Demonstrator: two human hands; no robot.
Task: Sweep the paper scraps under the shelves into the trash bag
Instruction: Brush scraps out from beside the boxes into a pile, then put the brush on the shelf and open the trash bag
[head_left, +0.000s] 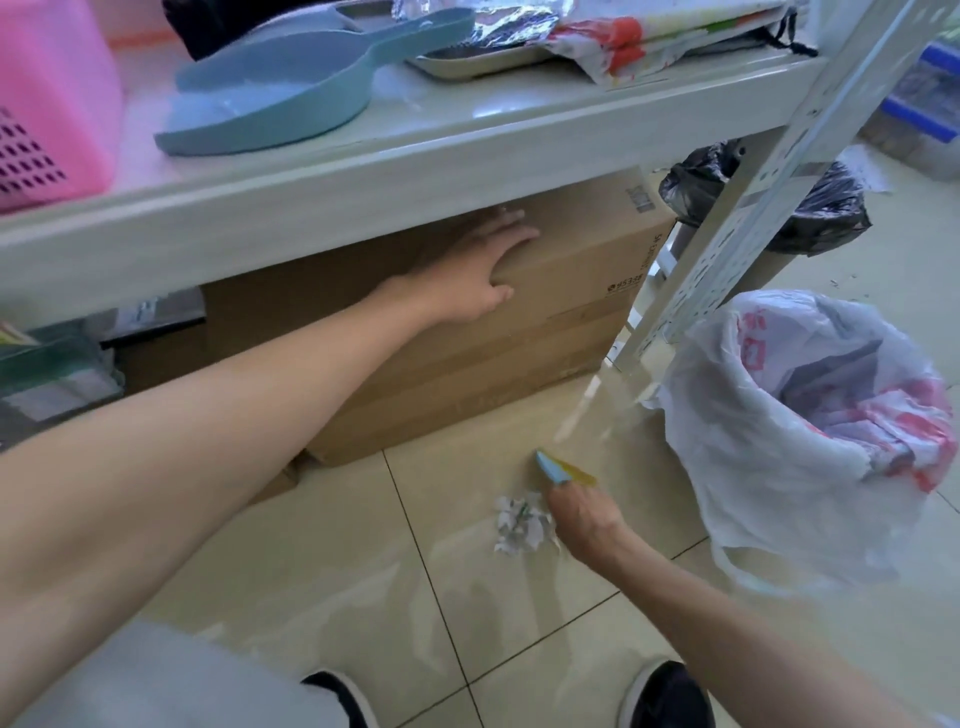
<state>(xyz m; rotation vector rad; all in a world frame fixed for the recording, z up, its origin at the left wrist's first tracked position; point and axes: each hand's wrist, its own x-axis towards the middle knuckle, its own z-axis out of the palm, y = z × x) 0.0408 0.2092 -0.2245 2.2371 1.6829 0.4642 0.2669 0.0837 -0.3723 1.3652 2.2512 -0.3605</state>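
A small heap of white paper scraps (521, 525) lies on the tiled floor in front of the shelf. My right hand (582, 519) is just right of the heap, closed on a small hand brush (563, 470) with a blue body and yellowish bristles, blurred by motion. My left hand (483, 270) rests flat with fingers spread on the top front corner of a brown cardboard box (467, 374) under the shelf. A white plastic trash bag (810, 436) with red print stands open on the floor to the right.
A blue dustpan (291, 88) lies on the white shelf board (363, 171) above the box, beside a pink basket (47, 119). A perforated metal shelf post (748, 208) slants down between box and bag. A black bag (769, 197) sits behind it. My shoes are at the bottom edge.
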